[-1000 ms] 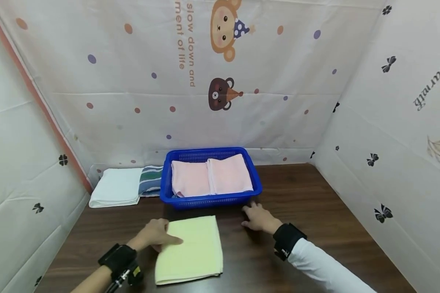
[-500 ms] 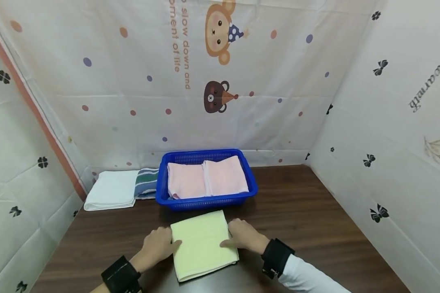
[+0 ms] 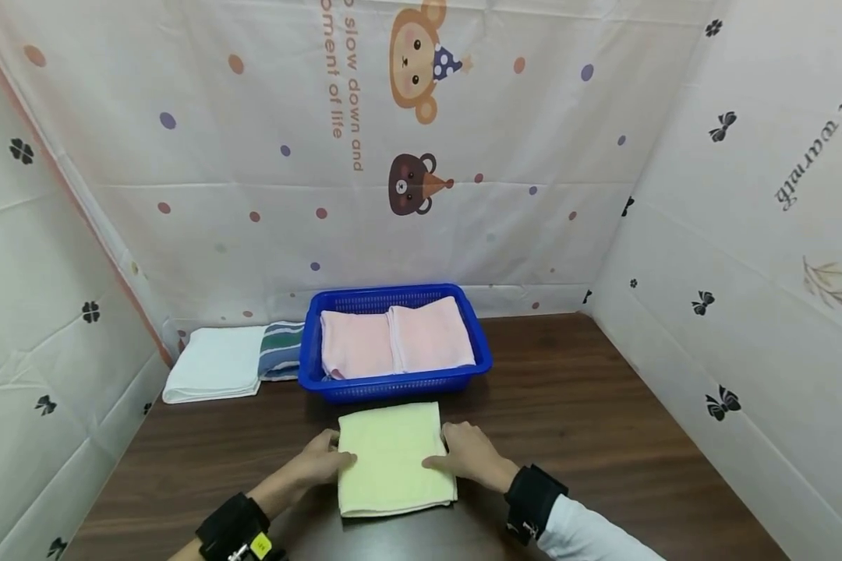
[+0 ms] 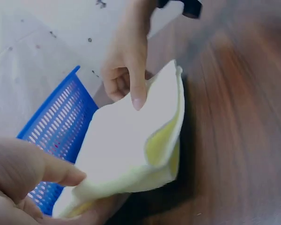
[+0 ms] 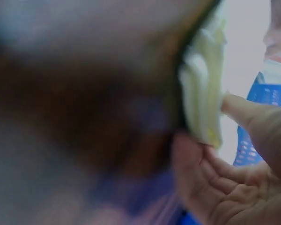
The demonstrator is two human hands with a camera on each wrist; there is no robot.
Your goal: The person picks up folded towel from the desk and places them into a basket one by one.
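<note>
A folded pale yellow towel (image 3: 396,463) is between my two hands, in front of the basket. My left hand (image 3: 323,458) grips its left edge, thumb on top and the other fingers underneath. On the opposite edge, my right hand (image 3: 473,454) pinches it the same way. The left wrist view shows the towel's folded layers (image 4: 166,140) parting at one side, with its edge lifted off the wood. In the right wrist view the layers (image 5: 201,103) lie between the right thumb and fingers.
Behind the towel stands a blue plastic basket (image 3: 393,389) holding two folded pink towels (image 3: 431,335) side by side. Left of it lie a striped towel (image 3: 281,351) and a folded white towel (image 3: 214,362). Printed cloth walls (image 3: 252,257) enclose the brown table (image 3: 568,436).
My right hand has come from beside the basket onto the towel's right edge. The towel has shifted right and been turned straighter, with my left hand still on its left edge.
</note>
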